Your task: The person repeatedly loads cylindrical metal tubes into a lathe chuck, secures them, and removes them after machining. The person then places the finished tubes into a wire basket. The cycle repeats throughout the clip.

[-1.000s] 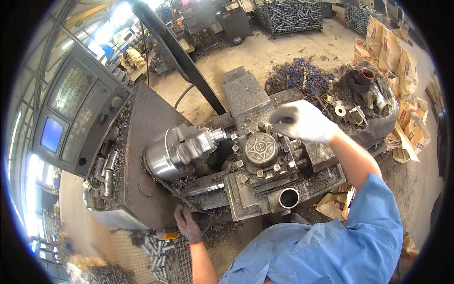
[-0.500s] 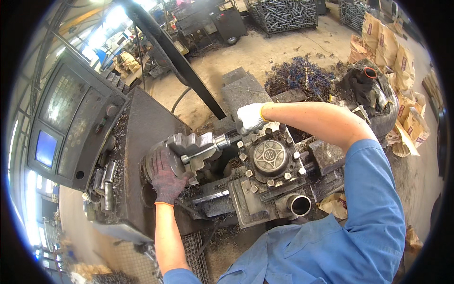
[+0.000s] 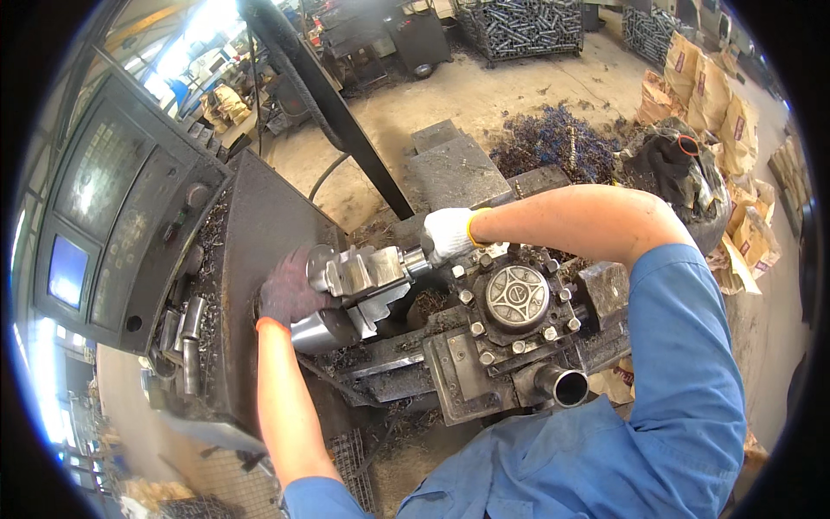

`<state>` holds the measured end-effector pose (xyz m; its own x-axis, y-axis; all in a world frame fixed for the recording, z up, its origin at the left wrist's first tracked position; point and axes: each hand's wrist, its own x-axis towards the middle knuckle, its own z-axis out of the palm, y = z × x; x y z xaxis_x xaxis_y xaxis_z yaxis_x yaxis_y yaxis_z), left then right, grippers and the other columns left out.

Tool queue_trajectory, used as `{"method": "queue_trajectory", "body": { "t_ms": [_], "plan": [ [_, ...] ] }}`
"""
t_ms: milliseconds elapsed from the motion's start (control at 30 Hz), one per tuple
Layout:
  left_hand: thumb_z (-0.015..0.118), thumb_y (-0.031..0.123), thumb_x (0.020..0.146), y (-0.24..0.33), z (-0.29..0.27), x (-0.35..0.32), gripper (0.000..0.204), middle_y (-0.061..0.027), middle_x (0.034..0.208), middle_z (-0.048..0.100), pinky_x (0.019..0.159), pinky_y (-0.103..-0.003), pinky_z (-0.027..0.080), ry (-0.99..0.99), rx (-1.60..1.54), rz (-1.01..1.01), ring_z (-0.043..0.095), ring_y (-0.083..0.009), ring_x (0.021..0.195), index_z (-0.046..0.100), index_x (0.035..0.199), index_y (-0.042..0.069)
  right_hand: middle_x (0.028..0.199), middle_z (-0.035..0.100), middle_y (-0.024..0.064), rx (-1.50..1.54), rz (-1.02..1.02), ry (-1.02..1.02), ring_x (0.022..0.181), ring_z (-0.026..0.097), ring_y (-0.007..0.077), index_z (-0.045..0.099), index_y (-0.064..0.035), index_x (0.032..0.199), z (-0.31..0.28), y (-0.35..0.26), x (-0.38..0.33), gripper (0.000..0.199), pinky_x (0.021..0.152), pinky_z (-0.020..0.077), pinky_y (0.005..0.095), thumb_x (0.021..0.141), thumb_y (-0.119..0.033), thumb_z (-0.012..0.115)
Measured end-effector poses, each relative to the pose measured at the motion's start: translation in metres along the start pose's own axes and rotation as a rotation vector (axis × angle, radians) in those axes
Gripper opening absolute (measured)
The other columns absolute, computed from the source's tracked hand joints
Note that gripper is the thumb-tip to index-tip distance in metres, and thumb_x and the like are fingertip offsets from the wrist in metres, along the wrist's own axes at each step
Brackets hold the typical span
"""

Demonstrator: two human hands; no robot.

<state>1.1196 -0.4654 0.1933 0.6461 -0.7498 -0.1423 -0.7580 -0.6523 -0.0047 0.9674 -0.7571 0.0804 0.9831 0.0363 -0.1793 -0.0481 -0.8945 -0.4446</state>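
My left hand (image 3: 290, 288), in a dark glove with an orange cuff, rests on the rounded fixture at the headstock side of a lathe; its fingers are blurred. Beside it, a stepped metal workpiece (image 3: 363, 270) spans toward the right, ending in a shiny cylinder (image 3: 415, 261). A larger bright cylinder (image 3: 322, 331) sits below my left hand. My right hand (image 3: 448, 235), in a white glove with a yellow cuff, is curled closed by the shiny cylinder's far end; what its fingers hold is hidden. The bolted tool post (image 3: 517, 296) stands just beneath my right forearm.
A control panel with a lit screen (image 3: 67, 272) stands at left. Metal cylinders (image 3: 192, 333) lie on a ledge below it. A dark post (image 3: 346, 130) rises behind the lathe. Metal shavings (image 3: 553, 145) are heaped behind; paper sacks (image 3: 735, 130) stand far right. An open pipe end (image 3: 571, 387) faces me.
The fixture and workpiece have turned, bringing the bright cylinder to the front. My left hand has shifted slightly left and up; my right hand has moved left to the shiny cylinder's end.
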Motion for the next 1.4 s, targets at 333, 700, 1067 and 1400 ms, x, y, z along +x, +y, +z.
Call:
{"method": "queue_trajectory", "body": {
  "t_ms": [333,700,1067,1400],
  "plan": [
    [0.089,0.041,0.074,-0.001,0.037,-0.001,0.101,-0.022,0.15,0.055,0.119,-0.046,0.041,0.348,-0.013,-0.058,0.051,-0.0382,0.141,0.043,0.157,0.008,0.071,0.07,0.0108,0.734,0.432,-0.248,0.058,0.064,0.0173,0.078,-0.0047,0.097,-0.019,-0.014,-0.007,0.017,0.054,0.0499,0.0279,0.091,-0.015,0.067],
    [0.073,0.033,0.084,-0.003,0.038,0.001,0.079,-0.0199,0.147,0.058,0.118,-0.049,0.042,0.361,-0.126,-0.102,0.054,-0.0375,0.137,0.046,0.155,0.01,0.116,0.074,0.0196,-0.302,0.422,0.003,0.079,0.074,0.0225,0.071,-0.0039,0.126,-0.13,0.086,-0.06,0.04,0.073,0.0631,0.0387,0.096,-0.03,0.066],
    [0.069,0.04,0.088,-0.027,0.079,-0.018,0.074,-0.0188,0.152,0.054,0.123,-0.052,0.033,0.657,0.006,-0.009,0.047,-0.0386,0.144,0.051,0.152,0.007,0.097,0.08,0.0121,0.329,0.222,-0.9,0.086,0.077,0.023,0.078,-0.0033,0.102,-0.046,-0.018,0.038,0.042,0.072,0.0645,0.0322,0.084,-0.041,0.086],
    [0.062,0.051,0.096,-0.014,0.06,-0.027,0.074,-0.0179,0.153,0.054,0.126,-0.052,0.029,0.596,-0.022,-0.075,0.047,-0.0354,0.145,0.047,0.155,0.009,0.098,0.077,0.0228,-0.589,0.32,-0.21,0.092,0.076,0.0377,0.075,-0.0026,0.111,-0.078,-0.052,-0.055,0.064,0.083,0.0606,0.046,0.062,-0.042,0.088]
  ]
}}
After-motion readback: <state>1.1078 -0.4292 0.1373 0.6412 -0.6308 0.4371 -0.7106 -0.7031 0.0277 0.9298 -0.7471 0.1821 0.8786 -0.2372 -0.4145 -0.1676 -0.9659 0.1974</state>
